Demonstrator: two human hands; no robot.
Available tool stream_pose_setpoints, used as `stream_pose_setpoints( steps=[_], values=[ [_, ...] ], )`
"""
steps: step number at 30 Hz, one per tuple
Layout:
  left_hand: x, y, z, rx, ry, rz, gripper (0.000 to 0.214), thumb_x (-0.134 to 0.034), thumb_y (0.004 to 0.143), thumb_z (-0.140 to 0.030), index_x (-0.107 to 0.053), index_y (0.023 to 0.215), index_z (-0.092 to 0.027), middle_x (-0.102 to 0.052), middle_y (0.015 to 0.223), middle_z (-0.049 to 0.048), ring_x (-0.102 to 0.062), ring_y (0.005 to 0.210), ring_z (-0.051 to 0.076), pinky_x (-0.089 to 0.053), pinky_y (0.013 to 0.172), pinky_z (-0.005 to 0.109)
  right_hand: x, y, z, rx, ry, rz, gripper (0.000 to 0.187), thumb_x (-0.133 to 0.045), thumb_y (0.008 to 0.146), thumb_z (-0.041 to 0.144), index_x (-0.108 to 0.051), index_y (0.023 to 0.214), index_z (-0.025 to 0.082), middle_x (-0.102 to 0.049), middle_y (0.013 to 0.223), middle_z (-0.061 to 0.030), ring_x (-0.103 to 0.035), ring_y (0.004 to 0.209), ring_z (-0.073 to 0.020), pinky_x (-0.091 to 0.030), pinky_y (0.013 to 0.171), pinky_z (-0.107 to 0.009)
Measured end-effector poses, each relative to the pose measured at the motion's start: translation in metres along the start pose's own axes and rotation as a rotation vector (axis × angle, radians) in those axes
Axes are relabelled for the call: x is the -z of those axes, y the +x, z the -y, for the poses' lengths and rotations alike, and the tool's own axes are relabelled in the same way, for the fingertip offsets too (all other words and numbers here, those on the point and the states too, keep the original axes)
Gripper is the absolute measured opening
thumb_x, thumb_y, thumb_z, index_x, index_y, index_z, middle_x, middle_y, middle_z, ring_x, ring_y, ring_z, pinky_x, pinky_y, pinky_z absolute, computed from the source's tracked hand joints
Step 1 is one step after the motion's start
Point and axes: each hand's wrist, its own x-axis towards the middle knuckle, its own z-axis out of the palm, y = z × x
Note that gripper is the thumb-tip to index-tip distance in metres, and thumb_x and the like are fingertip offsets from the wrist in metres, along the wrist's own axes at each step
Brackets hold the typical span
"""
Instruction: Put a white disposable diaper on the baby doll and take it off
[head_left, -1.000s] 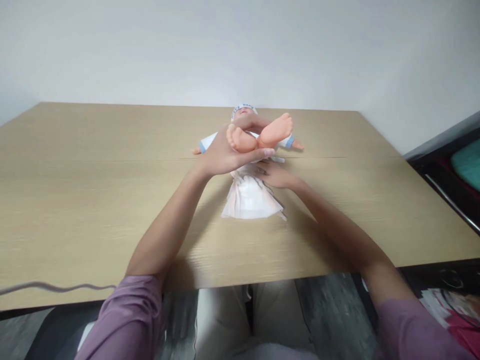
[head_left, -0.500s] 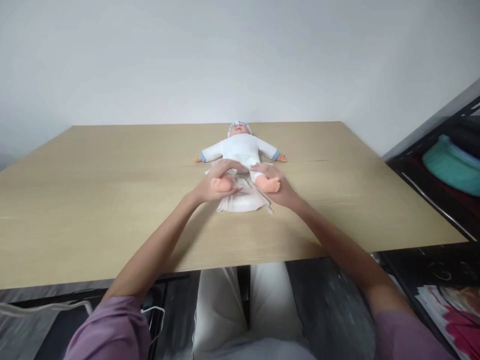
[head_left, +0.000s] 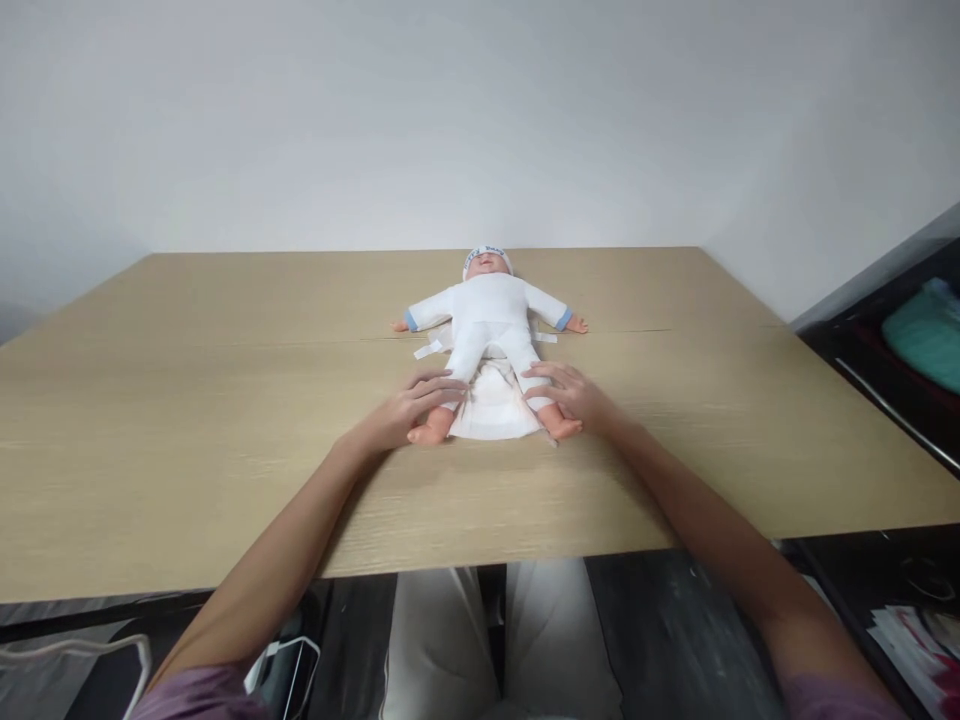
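A baby doll (head_left: 491, 300) in a white suit with blue cuffs and a white printed cap lies on its back, arms out and legs apart. Beneath its hips and between its legs an unfolded white diaper (head_left: 495, 415) is spread, its tabs showing at both sides of the waist. My left hand (head_left: 409, 408) rests with outstretched fingers across the doll's lower leg at the left, above the bare foot. Over the other lower leg lie the spread fingers of my right hand (head_left: 574, 393). Both thumbs are mostly hidden.
The doll lies on a wide light wooden table (head_left: 225, 430) set against a white wall (head_left: 420, 120). At the right stands a dark shelf (head_left: 892, 370) holding a green item (head_left: 926, 330). Papers (head_left: 904, 640) lie lower right. A white cable (head_left: 82, 650) hangs lower left.
The doll's legs have come down from a raised, bent position and now lie straighter on the table. Both hands moved down with them, and their fingers loosened. The view shifted slightly.
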Motion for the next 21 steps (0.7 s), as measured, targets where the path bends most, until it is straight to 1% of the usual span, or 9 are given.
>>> stream_pose_setpoints(
  steps=[3, 7, 12, 14, 15, 17, 18, 19, 21],
  values=[
    [0.004, -0.001, 0.001, -0.037, 0.025, 0.028, 0.047, -0.064, 0.107, -0.026, -0.063, 0.153, -0.032, -0.065, 0.16, 0.0058, -0.049, 0.156, 0.033, -0.05, 0.124, 0.054, 0.0, -0.001, -0.002, 0.053, 0.005, -0.049, 0.046, -0.05, 0.101, 0.002, -0.078, 0.126, 0.029, -0.066, 0.158, -0.0067, -0.056, 0.154, -0.0282, -0.052, 0.125, -0.053],
    [0.003, -0.001, 0.001, -0.054, 0.021, 0.055, 0.048, -0.063, 0.108, -0.024, -0.061, 0.155, -0.034, -0.064, 0.162, 0.0047, -0.049, 0.155, 0.033, -0.051, 0.123, 0.057, 0.002, -0.004, -0.005, 0.058, 0.087, -0.052, 0.046, -0.05, 0.104, 0.004, -0.076, 0.132, 0.03, -0.064, 0.161, -0.0064, -0.054, 0.157, -0.028, -0.05, 0.127, -0.054],
    [0.001, 0.0, 0.003, -0.012, -0.069, 0.038, 0.038, -0.055, 0.113, -0.027, -0.067, 0.149, -0.034, -0.067, 0.159, 0.0037, -0.048, 0.157, 0.031, -0.048, 0.125, 0.057, 0.008, -0.005, -0.019, -0.005, 0.407, -0.045, 0.044, -0.045, 0.112, 0.019, -0.078, 0.136, 0.034, -0.069, 0.156, -0.002, -0.058, 0.153, -0.0228, -0.051, 0.129, -0.048],
    [0.003, 0.002, 0.0, 0.023, -0.111, 0.049, 0.038, -0.048, 0.115, -0.027, -0.069, 0.146, -0.034, -0.068, 0.157, 0.0038, -0.049, 0.156, 0.029, -0.044, 0.127, 0.058, 0.013, -0.003, -0.018, -0.058, 0.486, -0.035, 0.042, -0.044, 0.115, 0.026, -0.08, 0.135, 0.034, -0.071, 0.153, -0.0016, -0.06, 0.152, -0.023, -0.05, 0.13, -0.048],
    [0.004, 0.003, -0.004, 0.047, -0.127, 0.056, 0.039, -0.044, 0.116, -0.028, -0.069, 0.145, -0.033, -0.069, 0.156, 0.0042, -0.05, 0.155, 0.029, -0.041, 0.129, 0.059, 0.015, -0.002, -0.015, -0.081, 0.492, -0.03, 0.041, -0.044, 0.115, 0.029, -0.079, 0.136, 0.034, -0.072, 0.152, -0.0019, -0.06, 0.151, -0.0238, -0.049, 0.13, -0.049],
    [0.004, 0.007, -0.015, 0.12, -0.129, 0.065, 0.04, -0.039, 0.118, -0.032, -0.067, 0.147, -0.032, -0.069, 0.154, 0.0059, -0.052, 0.151, 0.03, -0.037, 0.129, 0.06, 0.02, 0.001, 0.0, -0.118, 0.417, -0.004, 0.04, -0.049, 0.115, 0.037, -0.073, 0.146, 0.033, -0.071, 0.153, -0.0042, -0.058, 0.153, -0.0266, -0.047, 0.131, -0.052],
    [0.003, 0.009, -0.021, 0.167, -0.112, 0.065, 0.039, -0.043, 0.117, -0.039, -0.065, 0.148, -0.031, -0.068, 0.153, 0.0073, -0.052, 0.149, 0.032, -0.038, 0.128, 0.06, 0.021, 0.002, 0.01, -0.132, 0.343, 0.01, 0.043, -0.053, 0.114, 0.043, -0.068, 0.152, 0.032, -0.069, 0.155, -0.0066, -0.057, 0.154, -0.0288, -0.046, 0.131, -0.054],
    [0.0, 0.012, -0.028, 0.214, -0.081, 0.061, 0.041, -0.05, 0.114, -0.047, -0.063, 0.149, -0.03, -0.066, 0.153, 0.0091, -0.051, 0.147, 0.035, -0.039, 0.126, 0.06, 0.022, 0.003, 0.022, -0.141, 0.255, 0.024, 0.051, -0.059, 0.111, 0.05, -0.063, 0.158, 0.03, -0.066, 0.157, -0.0097, -0.054, 0.155, -0.0316, -0.045, 0.13, -0.056],
    [-0.008, 0.016, -0.039, 0.267, -0.001, 0.035, 0.058, -0.069, 0.102, -0.062, -0.062, 0.147, -0.026, -0.064, 0.151, 0.013, -0.051, 0.143, 0.039, -0.041, 0.122, 0.06, 0.019, 0.005, 0.046, -0.156, 0.082, 0.042, 0.074, -0.071, 0.103, 0.062, -0.054, 0.166, 0.027, -0.059, 0.163, -0.0161, -0.049, 0.159, -0.0374, -0.043, 0.13, -0.06]
  ],
)
